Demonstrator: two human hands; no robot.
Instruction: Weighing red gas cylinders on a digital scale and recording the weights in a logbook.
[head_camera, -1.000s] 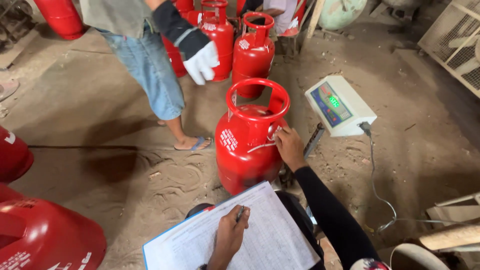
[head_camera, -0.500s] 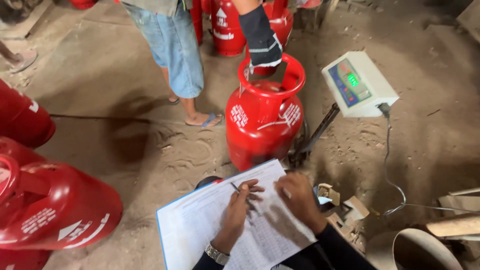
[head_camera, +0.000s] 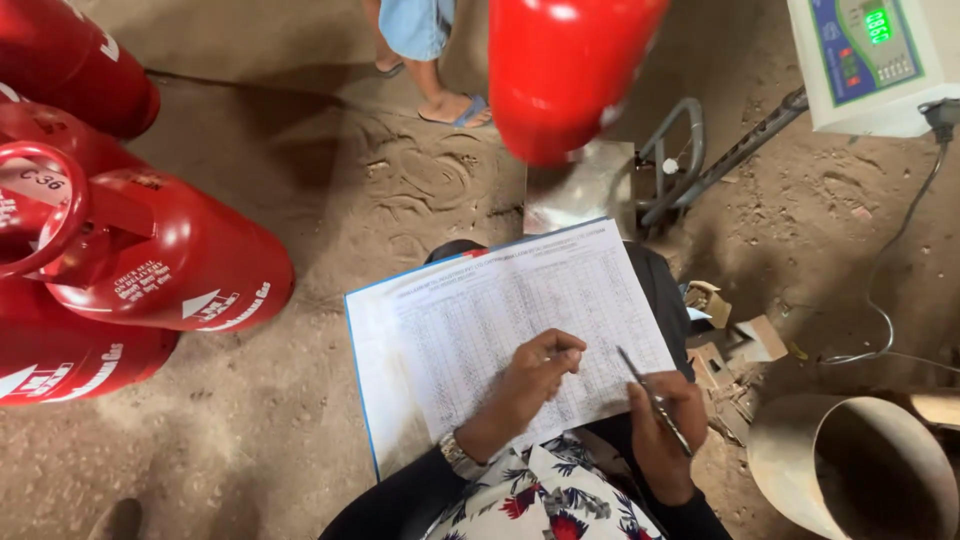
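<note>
glossy red metal cylinder (head_camera: 165, 265), matt paper sheet (head_camera: 510, 320), rough dirt floor (head_camera: 330, 180)

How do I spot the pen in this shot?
Find the big white sheet of ruled columns on the lap, bottom centre. Off its lower right corner is the right hand; the pen is the thin dark stick slanting up out of that fist. The left hand lies on the paper and holds nothing.
</note>
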